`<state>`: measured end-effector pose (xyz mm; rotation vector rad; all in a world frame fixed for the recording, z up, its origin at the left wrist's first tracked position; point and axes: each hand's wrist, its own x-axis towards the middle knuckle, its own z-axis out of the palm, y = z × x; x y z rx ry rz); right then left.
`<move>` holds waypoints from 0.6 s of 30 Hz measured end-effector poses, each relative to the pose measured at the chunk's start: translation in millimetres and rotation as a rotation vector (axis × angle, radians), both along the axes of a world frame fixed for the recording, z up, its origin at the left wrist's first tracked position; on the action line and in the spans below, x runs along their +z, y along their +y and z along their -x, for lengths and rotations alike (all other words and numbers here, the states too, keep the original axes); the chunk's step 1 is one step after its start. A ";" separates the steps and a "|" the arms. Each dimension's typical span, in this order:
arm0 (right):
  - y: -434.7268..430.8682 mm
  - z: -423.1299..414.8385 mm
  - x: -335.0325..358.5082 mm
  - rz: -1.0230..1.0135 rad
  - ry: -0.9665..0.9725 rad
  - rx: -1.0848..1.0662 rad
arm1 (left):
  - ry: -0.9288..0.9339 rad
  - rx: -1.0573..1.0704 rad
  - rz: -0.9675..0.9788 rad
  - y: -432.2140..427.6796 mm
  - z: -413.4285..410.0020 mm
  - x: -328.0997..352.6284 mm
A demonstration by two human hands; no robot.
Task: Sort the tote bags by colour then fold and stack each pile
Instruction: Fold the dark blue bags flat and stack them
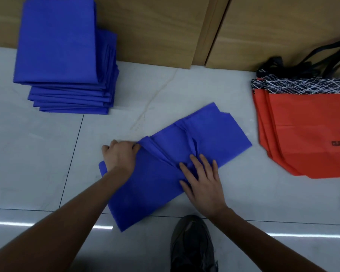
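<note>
Floor [37, 154] of pale tile carries everything here, backed by wooden panels [155, 26] on the far side. At the far left stands the folded blue stack [57, 46], its top bag lying larger than those beneath. On the right lies the red pile [302, 134], flat and unfolded, with patterned tops and black handles [322, 55] trailing toward the panels.

Between them, near the person, the blue tote bag [214, 130] lies slantwise, creased along its middle with a strap tucked in. Of the two hands, the left hand [120, 154] has its fingers curled over the bag's left edge, gripping it. The right hand [202, 179] lies flat with fingers spread, pressing the cloth near the crease. A dark shoe [190, 244] sits just near of the bag.

To fold well, I'd say the flat palm should pin the fold line while the gripped edge is carried across to meet the right edge squarely, with the strap inside. Then smooth it to match the stack.
</note>
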<state>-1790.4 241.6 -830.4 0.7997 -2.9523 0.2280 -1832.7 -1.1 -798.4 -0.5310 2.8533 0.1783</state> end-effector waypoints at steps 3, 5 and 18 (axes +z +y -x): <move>-8.2 9.2 -4.7 -0.084 0.017 -0.045 | 0.011 0.128 -0.134 -3.3 -7.8 -0.7; -11.4 26.0 -6.6 -0.090 0.017 -0.031 | 0.004 0.200 -0.289 -6.9 -10.7 1.5; -7.1 112.1 6.5 -0.230 -0.163 0.413 | 0.053 -0.647 -0.318 -15.6 19.1 11.5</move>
